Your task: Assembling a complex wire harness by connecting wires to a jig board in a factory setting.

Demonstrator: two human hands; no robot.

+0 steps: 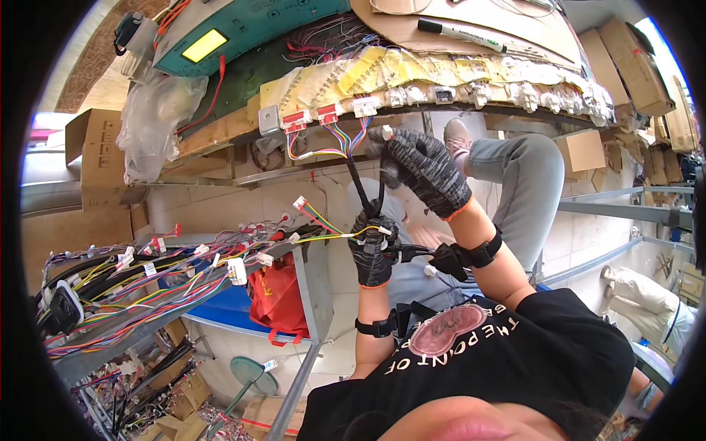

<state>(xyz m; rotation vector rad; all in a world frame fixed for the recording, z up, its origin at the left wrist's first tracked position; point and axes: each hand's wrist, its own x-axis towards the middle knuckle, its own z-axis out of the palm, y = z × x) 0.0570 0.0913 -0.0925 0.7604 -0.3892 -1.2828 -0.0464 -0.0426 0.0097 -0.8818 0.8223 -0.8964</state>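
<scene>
My left hand (pixel 373 248), in a dark grey knit glove, is closed round the black-sleeved trunk of a wiring harness (pixel 358 180). Coloured wires fan out from the trunk to two red-and-white connectors (pixel 327 114) and a white connector (pixel 365 107) on the edge of the test board (pixel 412 73). A loose branch with a red-and-white plug (pixel 300 203) sticks out left of this hand. My right hand (pixel 429 170), gloved alike and partly blurred, pinches a small white connector (pixel 387 133) just below the board edge. Its wire is partly hidden by the fingers.
A teal tester (pixel 243 37) with a lit yellow display stands at the back left. Beside it hangs a clear plastic bag (pixel 158 121). A black marker (pixel 462 35) lies on cardboard. Several harnesses (pixel 147 287) fill a rack at left, near a red bag (pixel 278 294).
</scene>
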